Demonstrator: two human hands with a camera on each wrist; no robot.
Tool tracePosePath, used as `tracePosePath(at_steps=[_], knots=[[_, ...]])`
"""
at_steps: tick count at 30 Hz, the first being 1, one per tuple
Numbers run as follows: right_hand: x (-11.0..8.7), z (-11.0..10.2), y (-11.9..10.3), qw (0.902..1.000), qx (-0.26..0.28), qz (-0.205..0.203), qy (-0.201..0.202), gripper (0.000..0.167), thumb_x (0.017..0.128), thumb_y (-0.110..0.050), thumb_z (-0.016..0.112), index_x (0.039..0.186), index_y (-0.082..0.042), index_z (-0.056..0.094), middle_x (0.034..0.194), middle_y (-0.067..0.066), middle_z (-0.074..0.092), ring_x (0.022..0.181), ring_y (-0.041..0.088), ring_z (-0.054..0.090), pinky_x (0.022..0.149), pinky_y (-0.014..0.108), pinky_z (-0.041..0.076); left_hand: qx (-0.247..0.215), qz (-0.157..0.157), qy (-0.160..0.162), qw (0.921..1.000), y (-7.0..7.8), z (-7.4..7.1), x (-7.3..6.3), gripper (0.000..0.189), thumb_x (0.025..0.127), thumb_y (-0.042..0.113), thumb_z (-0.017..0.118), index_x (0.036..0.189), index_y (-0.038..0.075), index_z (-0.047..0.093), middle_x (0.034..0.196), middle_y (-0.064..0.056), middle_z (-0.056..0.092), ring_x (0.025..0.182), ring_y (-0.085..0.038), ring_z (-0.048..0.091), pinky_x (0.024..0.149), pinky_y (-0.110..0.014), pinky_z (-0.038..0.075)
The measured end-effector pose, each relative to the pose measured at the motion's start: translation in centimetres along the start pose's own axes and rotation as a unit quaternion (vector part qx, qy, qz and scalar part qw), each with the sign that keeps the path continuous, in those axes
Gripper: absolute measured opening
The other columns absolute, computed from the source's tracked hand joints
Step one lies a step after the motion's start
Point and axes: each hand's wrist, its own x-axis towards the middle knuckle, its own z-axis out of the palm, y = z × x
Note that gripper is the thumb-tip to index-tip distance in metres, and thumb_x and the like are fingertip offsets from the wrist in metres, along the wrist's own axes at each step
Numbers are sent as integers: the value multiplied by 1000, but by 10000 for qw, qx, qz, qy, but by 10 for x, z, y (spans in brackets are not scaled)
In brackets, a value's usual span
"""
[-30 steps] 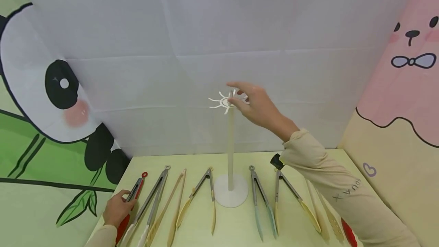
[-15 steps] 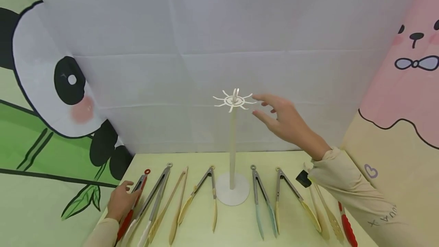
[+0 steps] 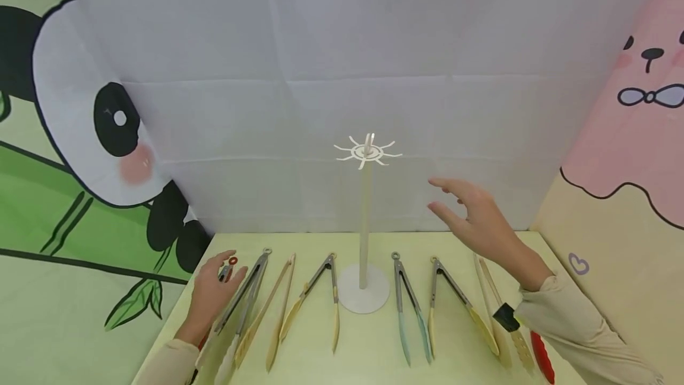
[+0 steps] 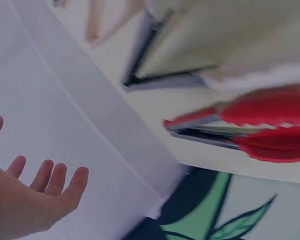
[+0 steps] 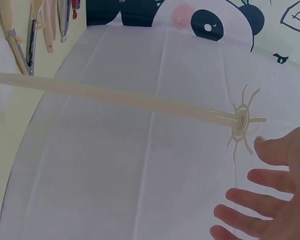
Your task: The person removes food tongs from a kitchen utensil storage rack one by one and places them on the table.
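My left hand (image 3: 211, 296), fingers spread and holding nothing, hovers over red-tipped tongs (image 3: 233, 261) at the table's left end, hiding most of them in the head view. The left wrist view shows these red tongs (image 4: 277, 145) lying apart from the hand. My right hand (image 3: 475, 218) is in the air right of a white hook stand, its fingers extended and thumb apart, with nothing in them. The stand has a round base (image 3: 352, 299), a tall pole (image 3: 365, 224) and a ring of curved hooks (image 3: 367, 152) at the top, with nothing hanging on it.
Along the table lie white-tipped tongs (image 3: 259, 266), wooden tongs (image 3: 274, 343), yellow-tipped tongs (image 3: 336, 319), blue-tipped tongs (image 3: 423, 331), more yellow-tipped tongs (image 3: 483, 331), wooden tongs (image 3: 521, 349) and red-tipped tongs (image 3: 542, 358). A white cloth (image 3: 214, 46) hangs behind.
My right hand has drawn away from the stand's hooks, rightward and down. My left hand has left the red tongs, moving forward with its fingers spreading.
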Motion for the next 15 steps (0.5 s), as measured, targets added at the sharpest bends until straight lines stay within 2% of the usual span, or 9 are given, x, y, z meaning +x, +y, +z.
tracePosePath(at_steps=[3,7,10,15], knots=[[-14,0,0,9999,-55,-56,95,43,91,-16,63,132,-7,54,130,11,56,117,30,50,90,50,42,-61,446,67,9990,21,5,-6,48,88,24,68,129,5,53,124,-18,53,113,-36,48,90,-54,41],[-34,2,1,9996,-192,-50,213,48,89,-14,66,134,-8,52,134,10,53,124,31,47,97,53,37,-2,958,149,9953,50,12,-16,51,85,23,72,130,8,53,130,-16,51,121,-37,44,93,-59,37],[-50,3,1,9995,-201,164,188,55,88,-15,67,139,-12,48,140,8,48,127,31,43,97,55,36,116,1226,211,9922,68,17,-23,56,82,23,74,132,9,52,133,-16,50,123,-36,43,93,-59,38],[-74,10,3,9981,-110,600,-52,63,90,-20,65,147,-20,36,149,9,34,133,38,32,93,65,32,382,1535,231,9871,92,27,-39,68,79,27,76,138,11,47,140,-15,43,126,-37,41,89,-62,40]])
